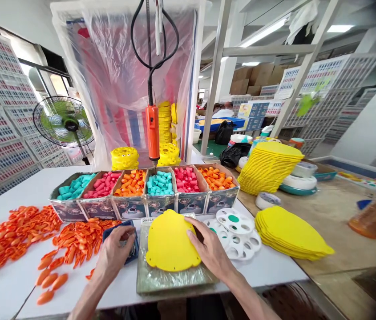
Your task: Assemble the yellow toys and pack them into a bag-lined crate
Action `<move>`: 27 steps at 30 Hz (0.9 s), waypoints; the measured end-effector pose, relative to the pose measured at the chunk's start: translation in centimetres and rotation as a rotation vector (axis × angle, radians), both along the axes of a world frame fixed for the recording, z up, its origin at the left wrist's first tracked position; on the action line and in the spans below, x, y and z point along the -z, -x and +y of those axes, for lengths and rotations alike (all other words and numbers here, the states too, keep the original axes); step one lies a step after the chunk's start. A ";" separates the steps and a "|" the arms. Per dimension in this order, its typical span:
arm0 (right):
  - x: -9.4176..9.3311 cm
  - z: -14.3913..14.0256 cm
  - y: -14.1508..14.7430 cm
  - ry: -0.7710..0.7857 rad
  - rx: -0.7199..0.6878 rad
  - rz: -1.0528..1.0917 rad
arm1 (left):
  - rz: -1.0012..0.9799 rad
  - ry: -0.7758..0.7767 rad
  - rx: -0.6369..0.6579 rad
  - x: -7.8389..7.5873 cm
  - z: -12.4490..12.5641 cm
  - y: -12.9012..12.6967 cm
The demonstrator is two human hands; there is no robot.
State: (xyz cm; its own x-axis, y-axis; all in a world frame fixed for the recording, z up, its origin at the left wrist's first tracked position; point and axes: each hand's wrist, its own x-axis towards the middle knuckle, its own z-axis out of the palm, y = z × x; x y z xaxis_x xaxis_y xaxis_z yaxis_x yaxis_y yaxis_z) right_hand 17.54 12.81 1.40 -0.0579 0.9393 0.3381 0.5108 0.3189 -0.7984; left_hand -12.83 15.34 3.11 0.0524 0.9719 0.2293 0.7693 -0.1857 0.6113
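My right hand grips the right edge of a yellow plastic plate, its thumb and fingers along the rim. The plate has rounded ears and small holes near its edge. It rests on a plastic-wrapped block in front of me. My left hand dips into a small dark blue tray of small metal pieces that look like screws. Its fingers are pinched together, and whatever is between them is hidden. An orange electric screwdriver hangs point down beyond the plate.
A row of cardboard bins holds turquoise, pink and orange caps. Orange plastic parts lie in heaps at left. White discs with holes sit right of the block, beside yellow plate stacks. A fan stands behind at left.
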 end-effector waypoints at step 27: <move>0.1 0.0 0.0 -0.007 0.023 0.003 | 0.254 0.162 0.042 0.2 0.0 2.8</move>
State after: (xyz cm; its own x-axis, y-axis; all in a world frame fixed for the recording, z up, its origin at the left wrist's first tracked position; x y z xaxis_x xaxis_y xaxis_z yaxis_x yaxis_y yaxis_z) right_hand 17.50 12.77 1.34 -0.0348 0.9379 0.3451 0.5157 0.3126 -0.7977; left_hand -15.63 15.36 2.95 0.1291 0.9905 0.0464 0.8950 -0.1366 0.4246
